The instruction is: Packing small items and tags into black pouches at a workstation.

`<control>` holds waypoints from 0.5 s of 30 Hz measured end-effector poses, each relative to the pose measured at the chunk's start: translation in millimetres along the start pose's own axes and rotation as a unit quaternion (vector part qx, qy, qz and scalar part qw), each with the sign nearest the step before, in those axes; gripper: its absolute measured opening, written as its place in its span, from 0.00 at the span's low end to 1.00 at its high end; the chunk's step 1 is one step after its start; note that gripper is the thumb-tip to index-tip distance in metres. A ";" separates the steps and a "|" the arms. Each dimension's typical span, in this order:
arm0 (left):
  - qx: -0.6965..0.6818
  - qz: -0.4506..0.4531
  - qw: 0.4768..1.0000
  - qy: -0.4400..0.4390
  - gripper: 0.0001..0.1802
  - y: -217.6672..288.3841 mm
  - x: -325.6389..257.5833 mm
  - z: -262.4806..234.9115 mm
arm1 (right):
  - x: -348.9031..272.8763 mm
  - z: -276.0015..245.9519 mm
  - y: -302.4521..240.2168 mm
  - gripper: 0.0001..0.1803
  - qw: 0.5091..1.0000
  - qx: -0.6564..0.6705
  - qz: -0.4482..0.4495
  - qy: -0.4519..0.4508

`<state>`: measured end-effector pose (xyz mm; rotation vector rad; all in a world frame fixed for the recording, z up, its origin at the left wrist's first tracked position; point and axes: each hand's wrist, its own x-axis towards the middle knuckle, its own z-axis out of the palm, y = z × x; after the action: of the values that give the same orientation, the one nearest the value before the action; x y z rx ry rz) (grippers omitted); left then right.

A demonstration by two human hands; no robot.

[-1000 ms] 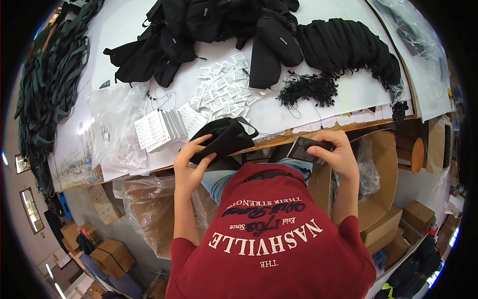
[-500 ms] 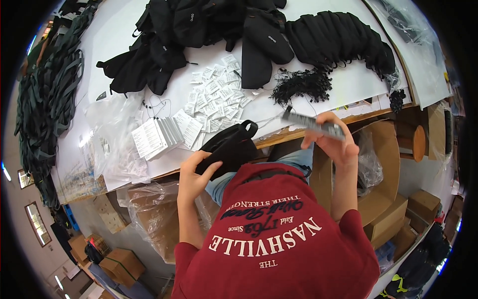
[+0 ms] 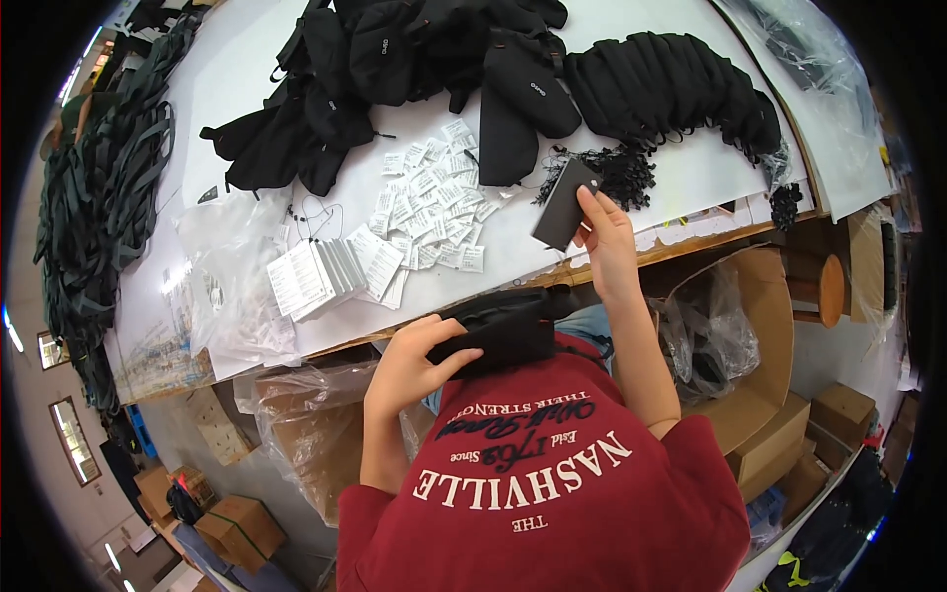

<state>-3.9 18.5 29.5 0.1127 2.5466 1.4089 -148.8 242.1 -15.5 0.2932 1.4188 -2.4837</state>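
Note:
My left hand (image 3: 419, 360) is closed on the side of a small black fabric pouch (image 3: 508, 337), held against my front at the table's edge. In my right hand (image 3: 607, 242) is a flat dark grey hang tag (image 3: 563, 209), gripped at one end between thumb and fingers. It is raised over the table edge, apart from the pouch. Just beyond the tag lies a heap of thin black tag strings (image 3: 623, 176). Small white printed labels (image 3: 429, 197) are scattered across the middle of the table. Nearer to me, white printed cards (image 3: 314, 276) stand in a fanned stack.
Black bags (image 3: 395, 59) are piled at the back, with a tight row of black pouches (image 3: 671, 94) to their right. Crumpled clear plastic (image 3: 232, 286) lies at the table's left. Dark straps (image 3: 104, 187) hang far left. Below the table stand open cardboard boxes (image 3: 764, 365).
The right hand has swung the tag up and inward over the table, and the tag now shows its dark broad side. My left hand has brought the pouch closer and slightly right.

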 end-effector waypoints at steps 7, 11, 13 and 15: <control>0.019 0.020 0.999 -0.022 0.13 5.5 6.1 -0.2 | -6.5 0.6 19.4 0.17 0.991 0.001 0.126 0.053; 0.014 0.025 0.999 -0.024 0.13 8.5 9.0 0.1 | -5.2 1.8 30.5 0.19 0.989 0.001 0.146 0.033; 0.018 0.022 0.999 -0.023 0.13 9.1 10.5 -0.4 | -11.7 3.8 21.5 0.18 0.993 -0.098 0.058 0.025; 0.062 0.038 0.997 -0.015 0.12 7.7 12.4 -1.1 | -11.0 2.3 12.7 0.19 0.986 -0.159 -0.009 -0.045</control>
<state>-16.5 23.9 34.5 0.2537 2.6299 1.2634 -134.3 235.3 -21.3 0.1028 1.7512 -2.2056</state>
